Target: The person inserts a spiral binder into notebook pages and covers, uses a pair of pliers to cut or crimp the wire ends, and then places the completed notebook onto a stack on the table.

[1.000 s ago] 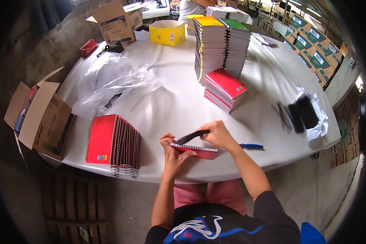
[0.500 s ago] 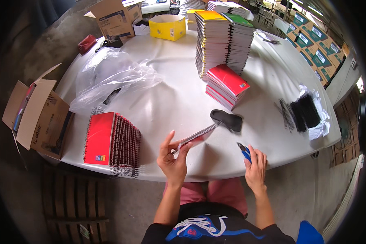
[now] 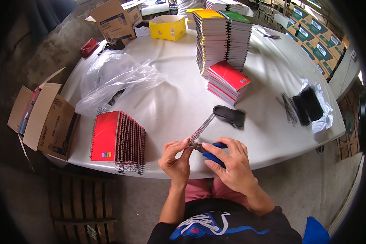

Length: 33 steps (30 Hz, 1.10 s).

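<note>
My left hand [image 3: 176, 162] pinches the near end of a spiral notebook [image 3: 201, 129], which is seen nearly edge-on with its wire coil uppermost. In my right hand [image 3: 236, 164] is a pair of blue-handled cutting pliers [image 3: 214, 159], the handles spread apart. Their jaws meet the coil's near end, right at my left fingertips; the exact bite is hidden. The notebook's far end reaches a black rounded object [image 3: 230, 116] lying on the table. To the left stands a stack of red spiral notebooks [image 3: 105, 137], with loose coil ends sticking out at the bottom.
Red booklets [image 3: 232, 76] lie before tall yellow-topped [image 3: 210, 40] and green-topped stacks [image 3: 236, 44]. Black coils [image 3: 307, 109] rest on white paper at right. Clear plastic [image 3: 118, 77], an open carton [image 3: 49, 122] and a yellow box [image 3: 167, 28] occupy the left and back.
My right hand has brought the pliers leftward to the notebook's near coil end. My left fingers have closed in there, and the notebook now points more steeply away from me.
</note>
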Motion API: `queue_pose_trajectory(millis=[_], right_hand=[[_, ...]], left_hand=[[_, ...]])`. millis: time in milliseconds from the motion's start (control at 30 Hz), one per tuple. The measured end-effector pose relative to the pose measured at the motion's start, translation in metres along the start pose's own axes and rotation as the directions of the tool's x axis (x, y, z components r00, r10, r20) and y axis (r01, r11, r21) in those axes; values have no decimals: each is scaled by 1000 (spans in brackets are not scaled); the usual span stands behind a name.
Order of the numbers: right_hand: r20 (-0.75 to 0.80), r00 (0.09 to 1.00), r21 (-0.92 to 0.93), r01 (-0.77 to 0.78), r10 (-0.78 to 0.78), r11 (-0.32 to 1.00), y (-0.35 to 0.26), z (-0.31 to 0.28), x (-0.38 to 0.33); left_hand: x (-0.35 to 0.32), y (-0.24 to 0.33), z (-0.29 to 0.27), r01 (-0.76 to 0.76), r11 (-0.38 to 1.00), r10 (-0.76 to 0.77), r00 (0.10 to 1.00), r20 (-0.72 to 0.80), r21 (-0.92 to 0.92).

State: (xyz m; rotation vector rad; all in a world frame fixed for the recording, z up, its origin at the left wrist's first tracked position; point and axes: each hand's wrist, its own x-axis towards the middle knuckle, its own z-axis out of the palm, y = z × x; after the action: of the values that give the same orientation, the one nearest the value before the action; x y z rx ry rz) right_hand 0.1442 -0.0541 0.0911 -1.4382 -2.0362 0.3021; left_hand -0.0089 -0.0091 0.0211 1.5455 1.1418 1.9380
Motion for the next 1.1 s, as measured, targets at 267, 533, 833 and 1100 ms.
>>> queue_pose_trajectory(millis=[267, 533, 833, 1100], right_hand=[[658, 753, 750, -655, 0, -88, 31, 10, -18], [63, 979, 95, -198, 192, 976, 44, 21, -33], [-68, 996, 382, -25, 55, 924, 47, 28, 9], [-24, 996, 954, -4, -89, -299, -44, 51, 124]], left_hand=[[-5, 1, 3, -128, 991, 127, 991, 37, 30], [1, 2, -2, 199, 929, -276, 934, -227, -312], [13, 42, -20, 74, 789, -252, 944, -211, -610], [31, 87, -114, -257, 925, 365, 808, -462, 280]])
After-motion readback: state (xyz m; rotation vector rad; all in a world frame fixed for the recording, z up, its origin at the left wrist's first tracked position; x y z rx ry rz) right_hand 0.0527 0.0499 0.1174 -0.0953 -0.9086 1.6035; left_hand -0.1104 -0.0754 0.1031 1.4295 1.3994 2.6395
